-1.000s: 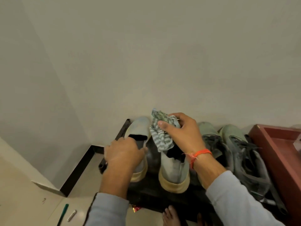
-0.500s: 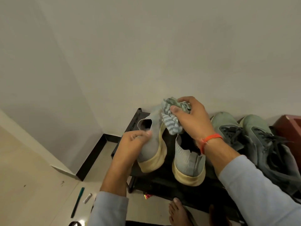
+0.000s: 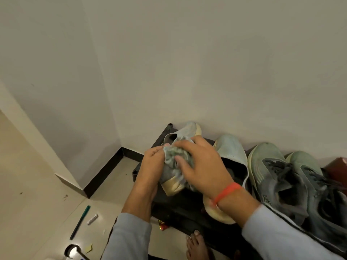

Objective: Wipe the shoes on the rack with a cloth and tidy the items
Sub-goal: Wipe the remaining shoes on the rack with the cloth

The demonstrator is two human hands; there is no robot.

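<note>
A pale blue knit shoe with a cream sole (image 3: 185,131) is tilted up over the left end of the black rack (image 3: 180,209). My left hand (image 3: 152,166) grips its heel side. My right hand (image 3: 201,166), with an orange band at the wrist, presses a bunched striped grey-green cloth (image 3: 173,160) against the shoe's side. Its pale blue partner (image 3: 231,150) lies flat on the rack just to the right. A pair of green and dark grey laced sneakers (image 3: 281,177) sits further right on the rack.
The wall stands right behind the rack, with a corner and black skirting (image 3: 104,175) to the left. A green pen (image 3: 80,222) and a small white tube (image 3: 93,219) lie on the tiled floor. A red-brown box (image 3: 336,166) is at the right edge. My bare foot (image 3: 197,244) is by the rack's front.
My left hand has lifted and tilted the left pale shoe off the rack. My right hand has brought the cloth from above the right shoe down onto the lifted shoe's side.
</note>
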